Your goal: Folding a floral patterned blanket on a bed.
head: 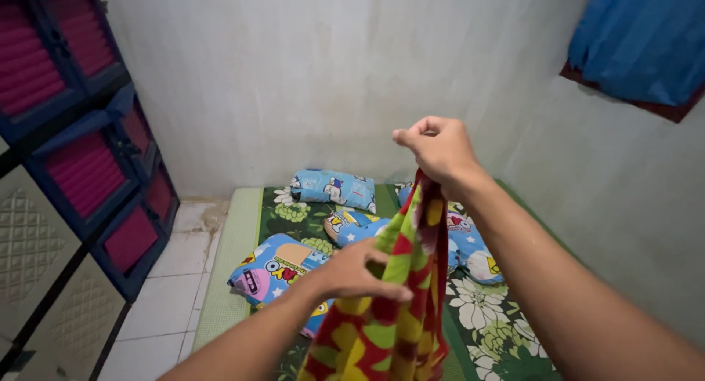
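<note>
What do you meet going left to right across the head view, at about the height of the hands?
Blue drawer cabinet with pink fronts → white tiled floor → left hand → red, yellow and green cloth → right hand → blue cloth on the wall.

Your right hand (440, 150) and left hand (352, 272) grip a blanket (389, 315), soft fuzzy cloth, matt, red, yellow and green. The mattress (235, 234) under it wears a thin printed cotton-like sheet, matt, slightly creased. The pillows (334, 188) at its head edge look smooth woven cloth. The wall (294, 80) is rough, stained plaster. The floor tiles (165, 293) are glazed, faint sheen. The drawer cabinet (81, 153) is hard glossy plastic. The blue curtain (639, 43) is thin cloth.
</note>
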